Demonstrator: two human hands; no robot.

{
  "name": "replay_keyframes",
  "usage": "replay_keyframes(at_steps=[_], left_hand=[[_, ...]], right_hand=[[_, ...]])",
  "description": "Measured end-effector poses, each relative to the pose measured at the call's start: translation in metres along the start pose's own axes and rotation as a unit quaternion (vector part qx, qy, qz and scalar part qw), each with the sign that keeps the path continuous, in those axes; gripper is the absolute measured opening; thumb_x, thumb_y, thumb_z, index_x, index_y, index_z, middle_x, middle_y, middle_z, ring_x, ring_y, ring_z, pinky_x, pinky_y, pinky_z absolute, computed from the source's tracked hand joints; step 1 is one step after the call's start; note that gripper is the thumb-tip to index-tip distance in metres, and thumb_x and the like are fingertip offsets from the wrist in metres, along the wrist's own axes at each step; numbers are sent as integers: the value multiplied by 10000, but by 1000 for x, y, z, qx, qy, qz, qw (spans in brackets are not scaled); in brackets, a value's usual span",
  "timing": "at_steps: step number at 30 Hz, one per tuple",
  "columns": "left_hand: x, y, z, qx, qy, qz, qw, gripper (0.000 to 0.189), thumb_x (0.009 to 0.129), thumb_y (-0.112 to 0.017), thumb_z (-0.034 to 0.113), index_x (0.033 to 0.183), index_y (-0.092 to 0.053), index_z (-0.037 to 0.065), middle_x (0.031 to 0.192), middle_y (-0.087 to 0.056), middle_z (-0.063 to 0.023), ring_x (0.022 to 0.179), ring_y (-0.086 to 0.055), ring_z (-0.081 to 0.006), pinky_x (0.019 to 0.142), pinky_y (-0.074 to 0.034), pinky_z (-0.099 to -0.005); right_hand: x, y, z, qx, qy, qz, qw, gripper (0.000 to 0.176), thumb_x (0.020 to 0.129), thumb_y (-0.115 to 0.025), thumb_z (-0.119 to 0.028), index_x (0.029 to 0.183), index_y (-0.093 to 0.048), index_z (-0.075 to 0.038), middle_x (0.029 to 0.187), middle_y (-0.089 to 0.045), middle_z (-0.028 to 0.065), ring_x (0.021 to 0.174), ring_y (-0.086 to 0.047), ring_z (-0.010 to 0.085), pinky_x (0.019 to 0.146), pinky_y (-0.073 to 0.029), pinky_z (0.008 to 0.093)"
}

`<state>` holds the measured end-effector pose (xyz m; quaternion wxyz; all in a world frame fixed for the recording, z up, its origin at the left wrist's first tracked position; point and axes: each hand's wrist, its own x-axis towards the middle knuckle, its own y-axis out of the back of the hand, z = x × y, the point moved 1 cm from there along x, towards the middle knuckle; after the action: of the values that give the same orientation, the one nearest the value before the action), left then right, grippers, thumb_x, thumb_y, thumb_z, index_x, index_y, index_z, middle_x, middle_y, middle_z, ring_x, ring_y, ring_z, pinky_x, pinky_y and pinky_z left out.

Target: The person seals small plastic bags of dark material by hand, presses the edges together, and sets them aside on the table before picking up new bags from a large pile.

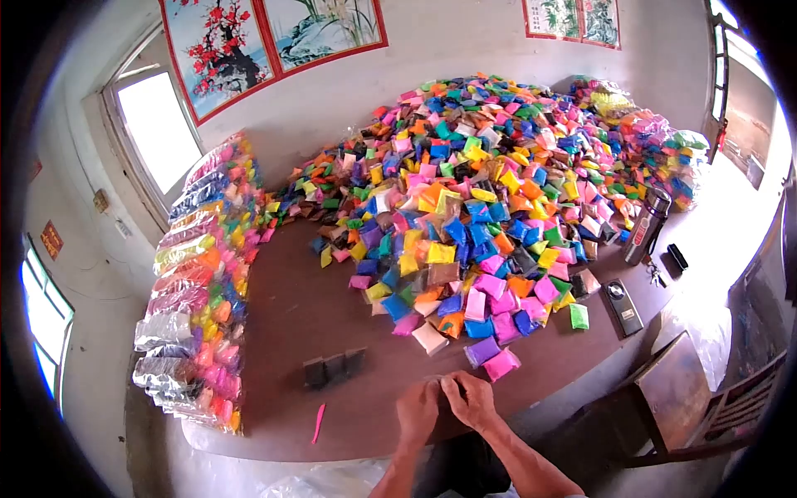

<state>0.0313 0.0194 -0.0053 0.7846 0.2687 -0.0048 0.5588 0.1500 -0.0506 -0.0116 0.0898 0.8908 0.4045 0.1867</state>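
At the table's near edge, my left hand and my right hand are close together with fingers curled inward. Whatever they pinch, if anything, is too small or hidden to make out. Just beyond my right hand lie a pink packet and a purple packet, at the front of a large heap of small colourful packets. Left of my hands, a row of black packets rests on the brown table. A thin pink strip lies nearer the edge.
Clear bags of colourful packets are stacked along the table's left side. On the right stand a metal flask, a dark rectangular device, keys and a small black case. A wooden chair is beside the table.
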Motion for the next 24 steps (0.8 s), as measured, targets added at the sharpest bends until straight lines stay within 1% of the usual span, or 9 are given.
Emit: replay_keyframes(at_steps=[1,2,4,7,11,13,19,23,24], left_hand=[[-1,1,3,1,31,-17,999,220,1004,-651,212,1074,-769,39,980,-738,-226,886,-737,-354,807,-560,-401],[0,4,6,2,32,-15,999,220,1004,-651,212,1074,-769,39,980,-738,-226,886,-737,-354,807,-560,-401],[0,6,10,-15,103,-62,993,248,1015,-663,248,1060,-763,26,960,-742,-223,876,-744,-299,798,-557,-382],[-2,-3,1,-98,91,-29,991,264,1019,-670,263,1056,-757,16,935,-746,-218,872,-747,-255,783,-557,-368],[-2,-3,-6,-115,89,-28,989,237,1016,-671,242,1054,-755,23,922,-747,-202,837,-741,-264,764,-554,-364],[0,-4,-8,-9,1,3,1000,233,1017,-667,237,1015,-741,17,875,-717,-219,772,-718,-322,708,-538,-389],[0,-1,-7,29,31,6,999,261,1018,-662,250,944,-697,2,828,-647,-266,734,-668,-428,637,-499,-451],[-3,-4,-14,27,47,21,998,306,1024,-653,297,947,-702,5,837,-661,-261,742,-681,-417,646,-507,-449],[-4,-5,-9,-4,50,21,999,282,1015,-651,259,965,-708,-13,840,-679,-253,742,-691,-335,666,-519,-429]], right_hand=[[0,-1,2,2,0,-3,1000,264,1010,-646,-260,1011,-726,-9,863,-727,181,751,-717,293,675,-550,383],[0,-2,4,-2,14,11,1000,248,1007,-650,-242,1006,-725,-6,859,-726,180,751,-717,293,673,-549,381],[1,2,5,5,18,18,1000,178,994,-662,-164,994,-723,3,851,-723,180,745,-716,293,664,-545,374],[1,2,9,21,56,36,998,145,988,-660,-126,988,-723,4,840,-720,178,737,-714,291,663,-546,371],[-1,0,6,-15,42,15,999,137,980,-663,-120,951,-725,-1,837,-727,171,734,-726,313,653,-553,376],[1,-1,2,-15,63,22,998,158,979,-665,-142,939,-726,-2,839,-729,172,732,-726,319,648,-555,381],[3,0,-5,-26,65,19,997,213,978,-665,-203,933,-728,-5,849,-733,177,724,-724,330,639,-560,399],[2,-1,-2,-56,79,20,995,187,979,-662,-178,936,-717,-4,814,-708,191,704,-714,323,621,-543,401],[2,-3,2,-56,75,20,995,187,979,-662,-178,936,-717,-4,814,-708,191,704,-714,323,621,-543,401]])
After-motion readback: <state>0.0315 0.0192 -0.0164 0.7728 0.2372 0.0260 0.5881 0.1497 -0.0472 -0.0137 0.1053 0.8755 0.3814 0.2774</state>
